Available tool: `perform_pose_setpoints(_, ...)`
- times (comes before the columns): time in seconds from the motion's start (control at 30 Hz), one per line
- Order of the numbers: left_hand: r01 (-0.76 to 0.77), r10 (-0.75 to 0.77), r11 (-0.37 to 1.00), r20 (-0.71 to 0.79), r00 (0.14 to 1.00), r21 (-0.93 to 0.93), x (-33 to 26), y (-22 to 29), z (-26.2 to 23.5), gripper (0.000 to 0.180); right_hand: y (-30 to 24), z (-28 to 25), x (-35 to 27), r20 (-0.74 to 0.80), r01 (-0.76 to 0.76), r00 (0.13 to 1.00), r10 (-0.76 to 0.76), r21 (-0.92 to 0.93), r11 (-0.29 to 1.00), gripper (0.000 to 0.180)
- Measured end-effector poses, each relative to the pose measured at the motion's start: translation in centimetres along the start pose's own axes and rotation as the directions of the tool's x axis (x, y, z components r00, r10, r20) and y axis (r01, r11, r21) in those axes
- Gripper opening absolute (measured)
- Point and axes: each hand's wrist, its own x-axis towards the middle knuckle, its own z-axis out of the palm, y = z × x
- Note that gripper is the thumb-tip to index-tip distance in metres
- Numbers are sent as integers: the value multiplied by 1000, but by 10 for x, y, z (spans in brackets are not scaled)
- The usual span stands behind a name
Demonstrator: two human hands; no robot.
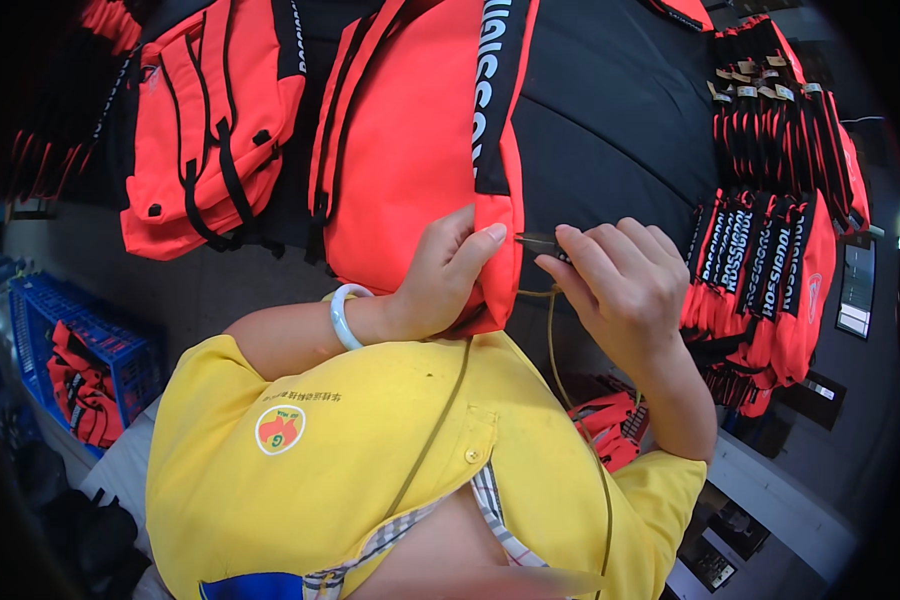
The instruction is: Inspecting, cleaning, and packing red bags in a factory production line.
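Observation:
My left hand (442,272) pinches the orange edge of a red-orange and black backpack panel (410,150) that lies on the table in front of me, thumb on its seam. A pale bangle sits on that wrist. My right hand (618,280) holds a small dark metal tool (536,241), likely thread snips, with its tip against the seam by my left thumb. A thin olive cord (552,340) hangs from the tool down across my yellow shirt.
A finished orange backpack (210,120) lies at the upper left. Stacks of orange and black fabric pieces (770,240) fill the right side. A blue crate (80,370) with red pieces stands at the lower left. More red pieces (610,425) sit below my right arm.

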Motion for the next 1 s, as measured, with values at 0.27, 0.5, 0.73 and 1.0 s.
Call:
perform_pose_setpoints(0.27,-21,21,998,-2,1000,64,1,-3,-2,22,-2,-8,12,111,31,994,-24,-57,998,19)
perform_pose_setpoints(0.5,-4,5,1000,-18,1000,25,-3,2,-3,21,-3,-14,17,-6,53,999,-54,-111,992,18)
perform_pose_setpoints(0.73,-20,20,998,1,1000,-52,-4,-1,-2,20,-7,-7,13,54,41,998,-37,-74,996,20)
perform_pose_setpoints(1.0,-7,9,999,27,1000,-53,-4,-2,-3,19,-7,-7,14,89,48,995,-41,-80,996,21)
